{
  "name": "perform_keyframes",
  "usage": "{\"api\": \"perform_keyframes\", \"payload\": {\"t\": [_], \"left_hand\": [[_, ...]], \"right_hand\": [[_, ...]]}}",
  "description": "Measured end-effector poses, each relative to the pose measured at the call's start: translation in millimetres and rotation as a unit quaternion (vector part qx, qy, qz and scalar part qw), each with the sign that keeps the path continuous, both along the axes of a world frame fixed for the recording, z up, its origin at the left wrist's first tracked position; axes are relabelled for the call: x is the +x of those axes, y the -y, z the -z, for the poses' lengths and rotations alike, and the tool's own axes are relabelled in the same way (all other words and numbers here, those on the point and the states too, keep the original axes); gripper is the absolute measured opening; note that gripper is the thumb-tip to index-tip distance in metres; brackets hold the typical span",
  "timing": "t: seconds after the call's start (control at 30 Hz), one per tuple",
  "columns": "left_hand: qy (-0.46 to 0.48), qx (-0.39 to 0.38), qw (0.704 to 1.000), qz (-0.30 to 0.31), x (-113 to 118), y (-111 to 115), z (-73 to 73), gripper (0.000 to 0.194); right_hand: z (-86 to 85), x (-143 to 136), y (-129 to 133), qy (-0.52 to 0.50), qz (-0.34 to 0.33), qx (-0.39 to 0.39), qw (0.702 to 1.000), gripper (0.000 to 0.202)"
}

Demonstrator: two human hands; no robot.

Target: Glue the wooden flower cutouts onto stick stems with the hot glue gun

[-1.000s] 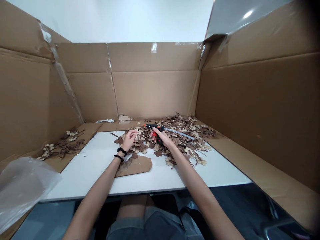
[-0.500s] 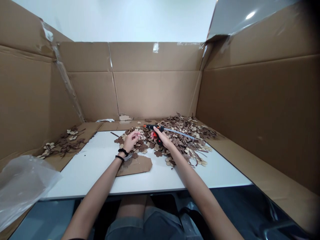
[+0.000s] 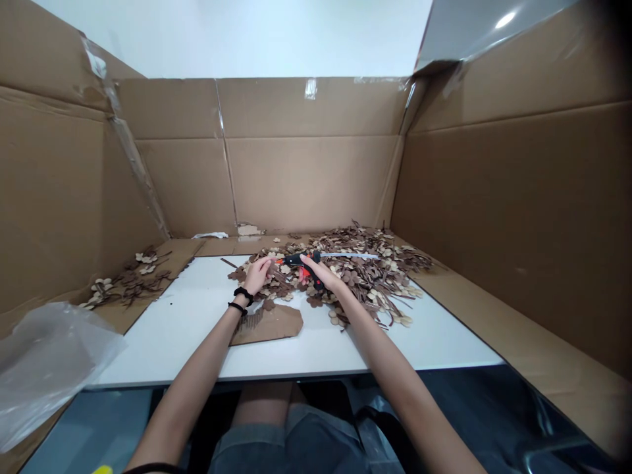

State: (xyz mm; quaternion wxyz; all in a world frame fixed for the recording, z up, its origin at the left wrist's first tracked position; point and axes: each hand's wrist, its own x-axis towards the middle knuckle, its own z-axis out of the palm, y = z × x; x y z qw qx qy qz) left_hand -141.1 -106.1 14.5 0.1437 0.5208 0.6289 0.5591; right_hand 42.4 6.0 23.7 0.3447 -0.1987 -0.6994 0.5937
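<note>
Both Arms Extended, Grips Brought Close Together

Both arms were found reaching forward and inward from the lower corners of the view, forearms bare. The left arm (image 3: 195,372) ran up from the lower left; the left wrist (image 3: 241,301) showed a slight inward turn. The left grip (image 3: 257,276) was palm inward, fingers bent and bunched toward the thumb; whether the tips met was too small to determine. The right arm (image 3: 395,365) slanted in from the lower right. The right grip (image 3: 318,271) was firmly closed, thumb lying forward on top, fingers curled beneath. The hands were near each other, not touching.
</note>
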Motion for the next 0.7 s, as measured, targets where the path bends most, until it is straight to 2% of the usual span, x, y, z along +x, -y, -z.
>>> {"api": "perform_keyframes", "payload": {"t": [0.07,0.1,0.27,0.53,0.7], "left_hand": [[-0.015,0.010,1.000,-0.005,0,1,-2.5,0.029],[-0.023,0.012,1.000,-0.006,1,1,-3.9,0.028],[-0.041,-0.007,0.999,0.012,6,5,-10.9,0.029],[-0.061,-0.010,0.998,-0.008,13,9,-12.8,0.029],[-0.070,-0.010,0.997,-0.017,13,7,-11.0,0.030]], "right_hand": [[1.1,-1,0,0.037,-0.056,0.009,0.998,0.051],[1.5,-1,-1,0.046,-0.061,0.010,0.997,0.050],[1.7,-2,-1,0.016,0.013,0.000,1.000,0.029],[-1.5,-2,6,0.005,-0.005,-0.027,1.000,0.027],[0.8,-3,1,0.030,-0.019,-0.003,0.999,0.033]]}}
